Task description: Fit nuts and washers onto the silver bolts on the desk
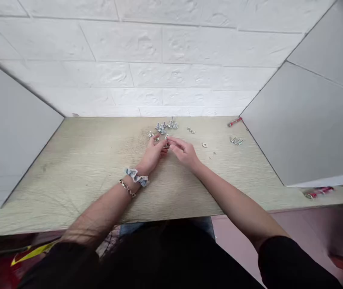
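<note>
My left hand [154, 154] pinches a small metal bolt [166, 145] with a washer on it, held just above the tabletop. From the other side, the fingertips of my right hand [186, 152] close on the top of the same bolt. Fingers partly hide its lower end. Just beyond my hands several bolts with washers [162, 130] stand in a loose group on their heads. One such bolt [150, 134] is close to the left fingertips. To the right of my right hand lies a single flat washer [204, 145].
Several nuts [191, 130] lie in a short row right of the bolts. Farther right are several screws [236, 141] and a red-handled tool [234, 122]. Grey panels [319, 120] flank the wooden table [99, 160] left and right, and a white brick-pattern wall [147, 76] closes the back.
</note>
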A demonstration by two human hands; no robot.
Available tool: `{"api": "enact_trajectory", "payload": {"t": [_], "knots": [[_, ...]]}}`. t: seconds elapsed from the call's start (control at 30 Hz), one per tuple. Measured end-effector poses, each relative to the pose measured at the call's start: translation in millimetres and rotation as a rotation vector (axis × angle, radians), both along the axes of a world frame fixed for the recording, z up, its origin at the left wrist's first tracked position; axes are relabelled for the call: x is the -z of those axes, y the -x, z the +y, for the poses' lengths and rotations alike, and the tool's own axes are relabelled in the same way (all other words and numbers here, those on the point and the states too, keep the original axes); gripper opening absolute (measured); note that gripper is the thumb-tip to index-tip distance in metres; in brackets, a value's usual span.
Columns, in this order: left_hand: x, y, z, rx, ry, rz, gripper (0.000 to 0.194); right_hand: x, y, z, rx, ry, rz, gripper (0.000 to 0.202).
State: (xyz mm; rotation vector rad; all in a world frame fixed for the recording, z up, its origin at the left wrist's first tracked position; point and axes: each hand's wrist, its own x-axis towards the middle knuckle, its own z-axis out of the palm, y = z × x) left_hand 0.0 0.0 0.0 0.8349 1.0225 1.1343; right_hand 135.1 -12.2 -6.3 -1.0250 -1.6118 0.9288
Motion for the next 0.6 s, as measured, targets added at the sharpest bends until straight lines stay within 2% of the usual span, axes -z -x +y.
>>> {"api": "enact_trajectory", "payload": {"t": [0.17,0.4,0.6], "knots": [[-2.2,0.5,1.9,-0.047,0.015,-0.033,0.04,-1.6,1.7,-5.3,0.077,-0.042,-0.094,0.03],[-0.4,2.0,0.1,-0.002,-0.056,0.055,0.035,2.2,5.7,-6.0,0.156,-0.092,-0.197,0.029],[-0.4,0.7,-4.3,0.103,-0.143,0.19,0.044,-0.1,3.1,-4.9,0.101,-0.061,-0.264,0.018]]}}
